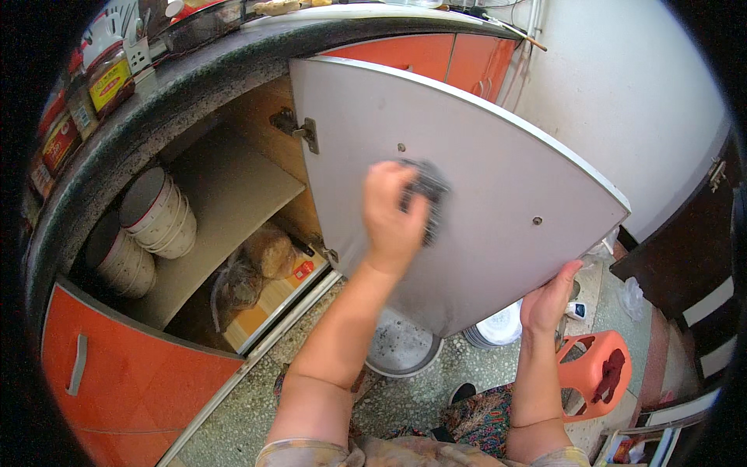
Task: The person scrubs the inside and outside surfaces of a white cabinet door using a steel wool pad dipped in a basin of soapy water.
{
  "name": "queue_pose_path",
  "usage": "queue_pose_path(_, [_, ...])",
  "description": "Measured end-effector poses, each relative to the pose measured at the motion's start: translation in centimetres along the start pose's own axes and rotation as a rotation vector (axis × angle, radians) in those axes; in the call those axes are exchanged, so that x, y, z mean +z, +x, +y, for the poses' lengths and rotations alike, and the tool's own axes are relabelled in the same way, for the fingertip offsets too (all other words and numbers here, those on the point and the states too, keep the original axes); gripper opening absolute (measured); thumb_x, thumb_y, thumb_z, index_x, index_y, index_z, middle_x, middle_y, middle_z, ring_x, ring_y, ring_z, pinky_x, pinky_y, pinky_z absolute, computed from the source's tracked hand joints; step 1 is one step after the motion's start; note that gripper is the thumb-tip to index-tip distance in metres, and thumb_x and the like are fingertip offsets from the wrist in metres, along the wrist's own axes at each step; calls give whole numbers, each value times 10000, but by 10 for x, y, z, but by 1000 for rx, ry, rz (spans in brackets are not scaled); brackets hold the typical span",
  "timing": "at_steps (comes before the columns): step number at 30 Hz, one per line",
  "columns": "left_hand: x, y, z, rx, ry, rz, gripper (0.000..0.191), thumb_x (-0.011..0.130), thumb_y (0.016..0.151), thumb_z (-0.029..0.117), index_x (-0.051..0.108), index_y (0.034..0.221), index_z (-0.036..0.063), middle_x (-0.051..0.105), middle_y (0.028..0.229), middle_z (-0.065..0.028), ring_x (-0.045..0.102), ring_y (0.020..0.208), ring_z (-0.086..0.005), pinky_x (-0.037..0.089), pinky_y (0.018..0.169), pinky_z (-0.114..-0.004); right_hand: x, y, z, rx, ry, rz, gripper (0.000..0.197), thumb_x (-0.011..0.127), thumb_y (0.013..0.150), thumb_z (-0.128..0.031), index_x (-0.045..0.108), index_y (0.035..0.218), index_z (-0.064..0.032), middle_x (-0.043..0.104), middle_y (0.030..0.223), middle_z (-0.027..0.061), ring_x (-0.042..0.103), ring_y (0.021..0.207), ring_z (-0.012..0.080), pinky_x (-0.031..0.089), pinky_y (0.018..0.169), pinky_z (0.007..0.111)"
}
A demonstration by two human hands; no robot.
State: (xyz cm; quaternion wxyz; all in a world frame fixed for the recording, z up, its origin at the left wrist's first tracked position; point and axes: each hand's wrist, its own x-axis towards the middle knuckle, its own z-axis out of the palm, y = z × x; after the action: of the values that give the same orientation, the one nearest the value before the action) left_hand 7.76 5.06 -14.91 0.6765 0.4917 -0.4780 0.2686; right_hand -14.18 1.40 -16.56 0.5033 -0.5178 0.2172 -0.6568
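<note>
My left hand (pixel 392 213) presses a dark grey cloth (pixel 429 195), blurred by motion, against the pale inner face of an open cabinet door (pixel 484 233). The lower outer edge of that door is gripped by my right hand (pixel 548 300), whose fingers are partly hidden behind it. A metal hinge (pixel 310 135) joins the door to the cabinet near its upper left corner. Inside the cabinet, stacked white bowls (pixel 165 219) with red rims rest on their sides on a shelf (pixel 233 175).
Bagged items (pixel 262 257) lie on the cabinet's lower level. Below the door, a round metal basin (pixel 402 344) and stacked white plates (pixel 498 327) stand on the speckled floor. An orange stool (pixel 595 373) with a dark red cloth is at right. Jars (pixel 110 79) line the dark countertop (pixel 192 76).
</note>
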Motion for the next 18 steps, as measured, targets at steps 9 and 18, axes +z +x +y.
queue_pose_path(9, [23,-15,43,179,-130,-173,340,586,599,-21,550,931,43,502,927,-129,477,782,-302,417,701,-372,-5,4,3,33,97,-1,464,313,919,-359,363,1213,-3,406,1234,88,388,1117,189,270,963,335])
queue_pose_path(18, [-2,14,7,-46,-28,38,221,541,624,-58,499,832,2,501,860,-120,499,817,-252,405,756,-311,6,-4,-3,62,51,-12,560,286,901,-437,315,1254,-3,386,1264,95,367,1160,199,263,980,335])
